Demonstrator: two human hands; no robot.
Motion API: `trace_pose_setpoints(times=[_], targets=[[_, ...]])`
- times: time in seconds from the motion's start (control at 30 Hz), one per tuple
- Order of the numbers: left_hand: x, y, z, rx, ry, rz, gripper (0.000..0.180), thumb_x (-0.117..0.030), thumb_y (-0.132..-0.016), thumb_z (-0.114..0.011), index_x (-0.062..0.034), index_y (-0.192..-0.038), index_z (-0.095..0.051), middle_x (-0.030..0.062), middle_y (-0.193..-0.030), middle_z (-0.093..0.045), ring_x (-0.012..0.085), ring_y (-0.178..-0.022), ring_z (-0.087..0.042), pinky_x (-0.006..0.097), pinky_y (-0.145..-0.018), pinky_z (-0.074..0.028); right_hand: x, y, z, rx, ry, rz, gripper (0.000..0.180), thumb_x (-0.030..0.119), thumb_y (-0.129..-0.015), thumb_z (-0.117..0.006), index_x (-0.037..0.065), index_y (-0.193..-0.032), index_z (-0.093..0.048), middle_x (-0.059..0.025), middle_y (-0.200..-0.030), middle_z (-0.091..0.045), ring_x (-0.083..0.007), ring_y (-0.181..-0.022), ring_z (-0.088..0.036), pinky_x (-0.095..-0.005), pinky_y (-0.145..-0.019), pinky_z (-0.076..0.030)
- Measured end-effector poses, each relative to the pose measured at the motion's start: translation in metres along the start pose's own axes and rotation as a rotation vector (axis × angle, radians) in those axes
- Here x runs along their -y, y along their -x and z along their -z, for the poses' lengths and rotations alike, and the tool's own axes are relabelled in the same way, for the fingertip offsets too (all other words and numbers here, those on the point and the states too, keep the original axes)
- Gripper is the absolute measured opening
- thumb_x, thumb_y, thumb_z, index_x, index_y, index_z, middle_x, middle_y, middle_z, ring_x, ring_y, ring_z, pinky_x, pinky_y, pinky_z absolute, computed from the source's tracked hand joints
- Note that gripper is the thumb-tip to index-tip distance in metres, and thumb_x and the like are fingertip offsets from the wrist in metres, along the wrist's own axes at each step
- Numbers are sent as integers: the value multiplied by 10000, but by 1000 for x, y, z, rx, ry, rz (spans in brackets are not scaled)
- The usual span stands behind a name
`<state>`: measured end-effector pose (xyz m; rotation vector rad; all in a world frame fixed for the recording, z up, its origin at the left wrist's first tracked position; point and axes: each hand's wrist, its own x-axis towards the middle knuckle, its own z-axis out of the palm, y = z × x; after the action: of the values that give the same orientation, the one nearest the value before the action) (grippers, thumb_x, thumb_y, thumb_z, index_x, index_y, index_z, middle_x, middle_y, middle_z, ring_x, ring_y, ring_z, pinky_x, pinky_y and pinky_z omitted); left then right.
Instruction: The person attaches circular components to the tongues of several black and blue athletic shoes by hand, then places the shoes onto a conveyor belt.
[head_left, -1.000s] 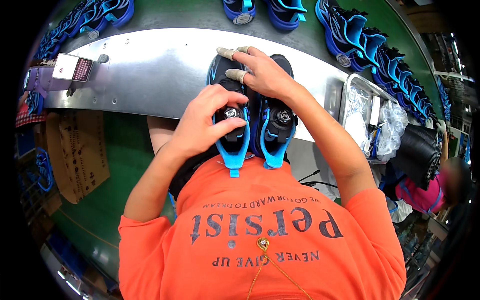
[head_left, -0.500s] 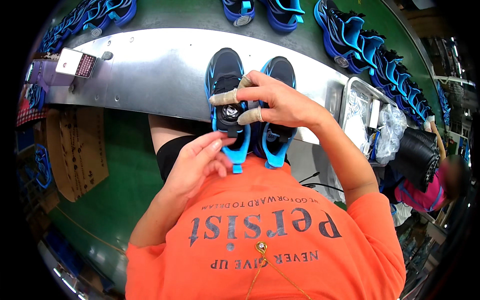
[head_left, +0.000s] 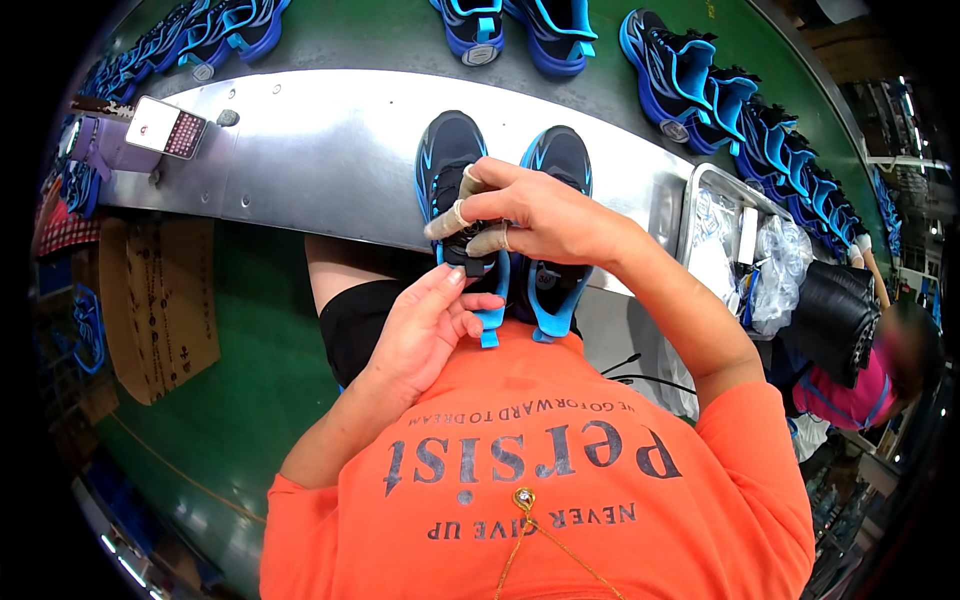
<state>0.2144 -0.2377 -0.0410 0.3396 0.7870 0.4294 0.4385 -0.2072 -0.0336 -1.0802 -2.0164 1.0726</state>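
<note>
A curved metal bench (head_left: 320,160) stretches before a person in an orange shirt (head_left: 400,540), with bare room along its left half. Beyond its far edge, rows of blue-and-black shoes (head_left: 655,75) run out of view. A metal tray (head_left: 689,220) of clear plastic stands at its right end. Two matching shoes, a left one (head_left: 449,150) and a right one (head_left: 556,165), point their toes across the bench, heels past its near edge. Over that edge, the right hand (head_left: 560,215) curls on the left shoe, covering its middle; I can't tell whether its fingers grip. Just nearer, the left hand (head_left: 415,330) pinches a black tab (head_left: 476,268), partly hidden.
</note>
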Motion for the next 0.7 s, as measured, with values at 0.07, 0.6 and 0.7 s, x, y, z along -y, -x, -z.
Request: trace_pose_setpoints(times=[0.07, 0.6, 0.7], targets=[[5, -2, 4, 14, 7, -25, 316, -185, -1049, -485, -17, -1316, -502, 97, -1284, -614, 200, -987, -654, 273, -678, -508, 5, 1, -13, -120, 132, -54, 339, 218, -770, -782, 139, -1097, -736, -102, -904, -562, -288, -865, -608, -377, -746, -513], [15, -32, -47, 239, -2094, -529, 268, -315, -993, -501, -127, -1022, -689, 140, -762, -681, 319, -751, -689, 477, -639, -530, 26, 22, 16, -431, -385, -415, 307, 172, -986, -634, 66, -1273, -667, 8, -1042, -679, -63, -883, -578, -234, -812, -489], [-18, -37, -43, 234, -2161, -725, 187, -210, -902, -556, -105, -1009, -668, 112, -756, -683, 323, -657, -679, 482, -553, -523, 27, 38, 26, -494, -412, -398, 300, 171, -1003, -598, 88, -1283, -669, 43, -932, -622, -35, -740, -464, -206, -664, -423]])
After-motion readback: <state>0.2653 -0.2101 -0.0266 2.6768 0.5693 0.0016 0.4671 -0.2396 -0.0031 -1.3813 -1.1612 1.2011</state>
